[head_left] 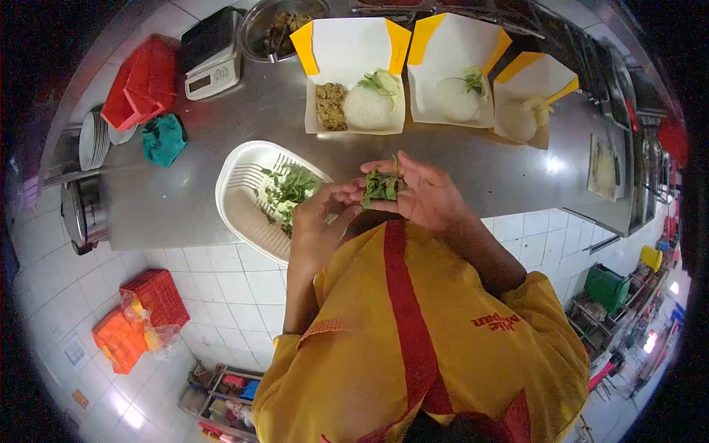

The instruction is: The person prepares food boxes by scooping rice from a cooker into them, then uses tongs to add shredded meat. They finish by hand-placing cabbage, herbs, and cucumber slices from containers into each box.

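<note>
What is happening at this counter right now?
A person in a yellow top stands at a steel counter, both hands raised together. The right hand cups a bunch of green leaves, and the left hand touches them. A white basket holds more greens. Three open food boxes with rice sit beyond.

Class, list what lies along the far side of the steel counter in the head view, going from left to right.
Red cloth → digital scale → metal bowl of food → first open meal box → second box → third box.
</note>
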`<state>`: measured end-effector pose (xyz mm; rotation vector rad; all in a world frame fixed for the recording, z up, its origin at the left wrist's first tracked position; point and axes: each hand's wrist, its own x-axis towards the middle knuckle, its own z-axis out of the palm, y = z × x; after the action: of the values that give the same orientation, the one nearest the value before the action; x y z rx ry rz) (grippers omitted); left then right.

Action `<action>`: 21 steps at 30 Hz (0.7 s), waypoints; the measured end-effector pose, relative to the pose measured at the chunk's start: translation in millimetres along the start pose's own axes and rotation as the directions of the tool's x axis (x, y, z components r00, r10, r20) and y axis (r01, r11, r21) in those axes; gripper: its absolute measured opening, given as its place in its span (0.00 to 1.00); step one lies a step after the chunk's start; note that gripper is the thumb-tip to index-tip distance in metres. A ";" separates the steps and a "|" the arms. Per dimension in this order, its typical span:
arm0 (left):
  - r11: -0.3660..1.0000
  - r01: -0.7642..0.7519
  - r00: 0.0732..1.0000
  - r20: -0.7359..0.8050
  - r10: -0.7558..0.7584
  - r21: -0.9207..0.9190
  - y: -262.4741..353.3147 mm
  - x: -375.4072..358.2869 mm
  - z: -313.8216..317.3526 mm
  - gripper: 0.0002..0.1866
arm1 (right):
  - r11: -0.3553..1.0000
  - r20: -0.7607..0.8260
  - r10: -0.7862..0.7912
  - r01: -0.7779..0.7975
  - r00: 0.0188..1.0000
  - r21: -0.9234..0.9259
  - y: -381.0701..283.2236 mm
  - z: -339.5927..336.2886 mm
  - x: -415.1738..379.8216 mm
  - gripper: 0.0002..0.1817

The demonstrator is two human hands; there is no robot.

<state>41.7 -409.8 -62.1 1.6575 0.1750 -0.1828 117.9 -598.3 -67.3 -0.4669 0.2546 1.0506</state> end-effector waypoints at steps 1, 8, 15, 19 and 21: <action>1.000 0.004 1.000 -0.009 -0.004 0.003 -1.8 -1.7 -1.2 0.16 | 0.999 -0.003 -0.007 0.006 1.000 -0.032 0.0 -0.3 0.3 0.29; 0.882 -0.187 0.966 -0.080 0.244 0.432 27.0 6.0 12.7 0.11 | 1.000 -0.085 -0.019 0.020 0.996 0.021 -2.0 -4.5 -3.1 0.28; 0.841 -0.240 0.963 0.009 0.269 0.485 25.5 19.2 42.9 0.08 | 0.983 -0.164 -0.151 0.131 0.975 -0.129 -2.6 -12.9 -26.5 0.16; 0.849 -0.306 0.952 0.116 0.285 0.431 19.8 34.4 49.2 0.09 | 0.975 -0.163 -0.204 0.216 0.965 0.059 -5.9 -44.3 -43.0 0.14; 0.895 -0.266 0.964 0.118 0.240 0.357 27.2 45.6 61.8 0.08 | 0.942 -0.093 -0.326 0.331 0.941 0.047 -5.6 -63.7 -47.9 0.14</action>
<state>91.2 -473.7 -51.6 2.0283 -0.1415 -0.0781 101.1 -668.4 -101.6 -0.4793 0.2727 0.6948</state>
